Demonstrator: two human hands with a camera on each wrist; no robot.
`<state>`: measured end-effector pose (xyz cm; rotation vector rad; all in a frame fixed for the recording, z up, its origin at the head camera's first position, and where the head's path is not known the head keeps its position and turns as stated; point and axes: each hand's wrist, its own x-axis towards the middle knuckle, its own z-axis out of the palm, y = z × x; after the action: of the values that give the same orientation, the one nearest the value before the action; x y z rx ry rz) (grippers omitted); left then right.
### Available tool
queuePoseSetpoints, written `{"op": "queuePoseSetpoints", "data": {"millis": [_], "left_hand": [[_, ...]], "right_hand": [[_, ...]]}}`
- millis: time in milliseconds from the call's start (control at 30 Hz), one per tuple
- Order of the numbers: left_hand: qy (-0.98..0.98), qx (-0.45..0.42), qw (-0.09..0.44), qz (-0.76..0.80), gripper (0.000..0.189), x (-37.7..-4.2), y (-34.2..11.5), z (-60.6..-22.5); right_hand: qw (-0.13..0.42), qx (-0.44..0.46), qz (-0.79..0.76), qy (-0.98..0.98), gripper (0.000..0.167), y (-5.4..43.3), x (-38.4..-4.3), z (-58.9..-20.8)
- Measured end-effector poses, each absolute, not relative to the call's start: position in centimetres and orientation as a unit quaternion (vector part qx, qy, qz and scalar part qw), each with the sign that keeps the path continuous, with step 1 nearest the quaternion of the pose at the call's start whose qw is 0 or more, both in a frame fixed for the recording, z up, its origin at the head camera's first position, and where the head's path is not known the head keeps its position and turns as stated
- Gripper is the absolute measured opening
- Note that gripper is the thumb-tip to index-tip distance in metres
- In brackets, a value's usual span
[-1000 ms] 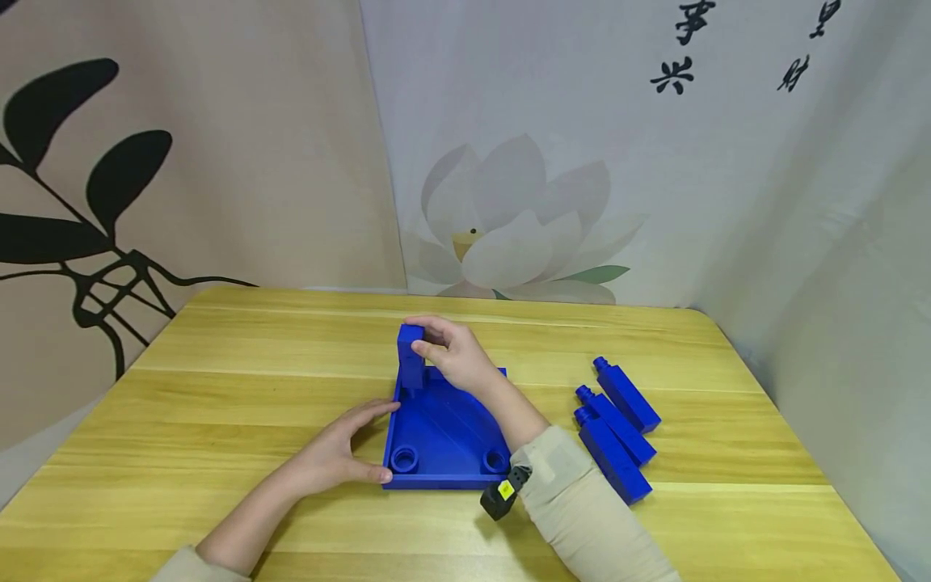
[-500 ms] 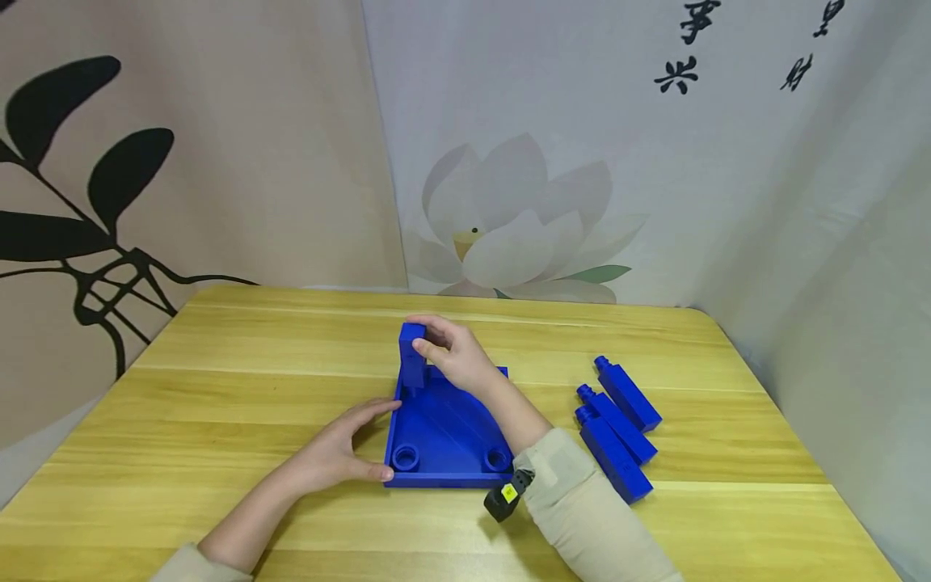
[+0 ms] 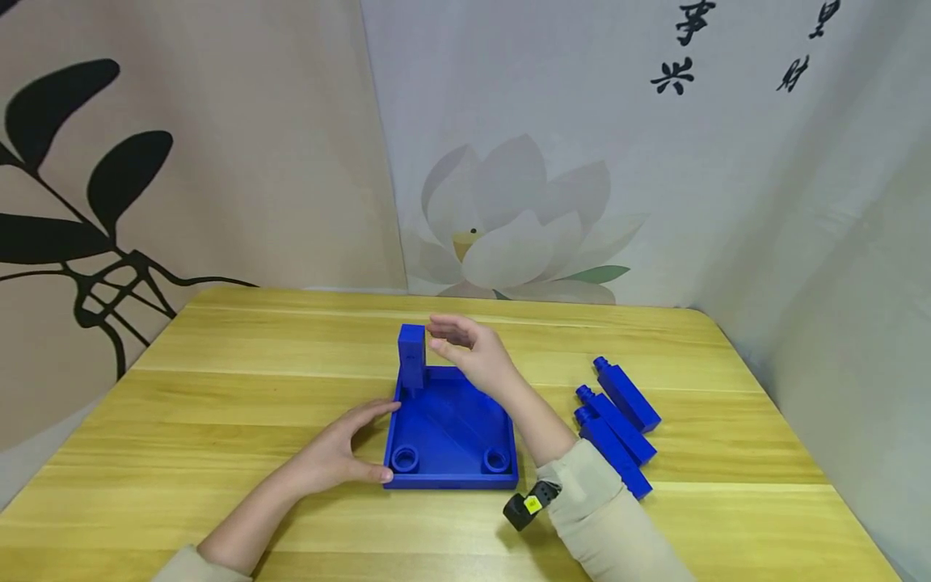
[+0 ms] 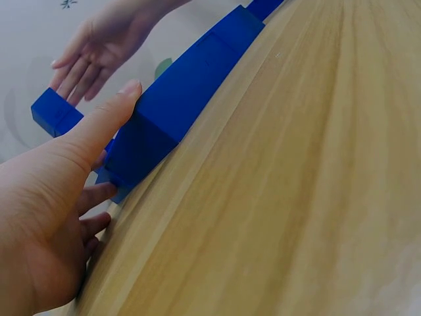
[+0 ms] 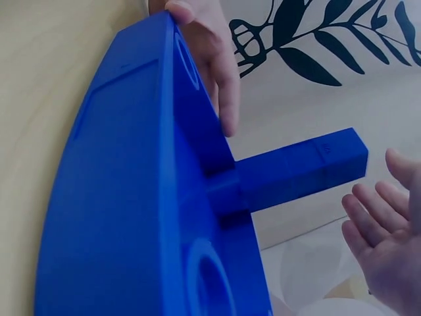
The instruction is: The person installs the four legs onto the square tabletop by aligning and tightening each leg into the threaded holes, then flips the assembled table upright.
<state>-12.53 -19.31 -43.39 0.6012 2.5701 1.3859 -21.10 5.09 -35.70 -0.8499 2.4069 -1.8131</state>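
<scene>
The blue base (image 3: 451, 482), being touched on its left by the spread left hand (image 3: 338, 449), is best being steadied whenever the blue leg (image 3: 411, 356) is being twisted snug. Upright in the far-left corner, the leg is being flanked on its right by the right hand (image 3: 476, 357), relaxed fingers not touching

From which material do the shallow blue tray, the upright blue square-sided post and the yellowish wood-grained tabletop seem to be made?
Shallow blue tray: probably hard plastic, satin; uniform colour, crisp edges.
Upright blue square-sided post: likely similar plastic, satin; same even colour, flat faces.
Yellowish wood-grained tabletop: wood or laminate, smooth; streaky grain visible, which one unclear.
</scene>
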Motion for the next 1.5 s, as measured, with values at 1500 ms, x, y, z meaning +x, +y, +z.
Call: {"op": "queuePoseSetpoints", "data": {"millis": [1500], "left_hand": [[0.859,0.193,0.087,0.465,0.093,-12.4,-19.4,-43.4]], "right_hand": [[-0.176,-0.149,-0.581,0.78,0.03,21.4,-13.8,-35.3]]}}
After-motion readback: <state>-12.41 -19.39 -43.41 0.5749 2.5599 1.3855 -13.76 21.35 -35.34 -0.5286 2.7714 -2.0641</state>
